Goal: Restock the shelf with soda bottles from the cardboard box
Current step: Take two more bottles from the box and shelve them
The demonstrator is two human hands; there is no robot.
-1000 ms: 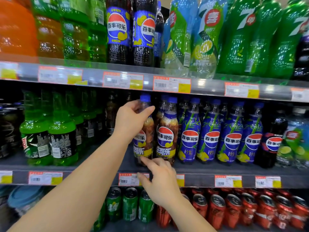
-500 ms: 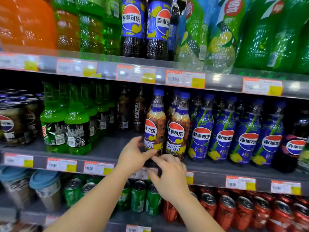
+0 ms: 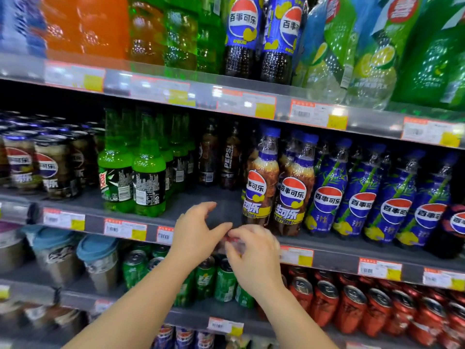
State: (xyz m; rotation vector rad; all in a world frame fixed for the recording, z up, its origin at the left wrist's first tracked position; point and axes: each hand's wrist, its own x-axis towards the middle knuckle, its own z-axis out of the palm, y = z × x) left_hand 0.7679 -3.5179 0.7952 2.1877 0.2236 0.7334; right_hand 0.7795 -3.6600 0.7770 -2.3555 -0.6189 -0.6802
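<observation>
A Pepsi bottle (image 3: 260,182) with a blue cap and a blue-and-yellow label stands at the front of the middle shelf (image 3: 201,200), beside a matching bottle (image 3: 293,190). My left hand (image 3: 198,235) hovers at the shelf's front edge, left of that bottle, fingers loosely curled and holding nothing. My right hand (image 3: 254,260) is just below the bottle, its blurred fingertips at the price strip (image 3: 297,255), with nothing seen in them. Neither hand touches a bottle. The cardboard box is out of view.
Green soda bottles (image 3: 148,177) stand left of a bare gap on the shelf, with dark Pepsi bottles (image 3: 230,159) at the back. Blue-labelled Pepsi bottles (image 3: 362,195) fill the right. Green cans (image 3: 224,280) and red cans (image 3: 352,308) sit below, large bottles (image 3: 241,34) above.
My left hand let go of the Pepsi bottle's neck and dropped to the shelf edge. Both hands have come off the bottle, which now stands alone. The view has shifted left.
</observation>
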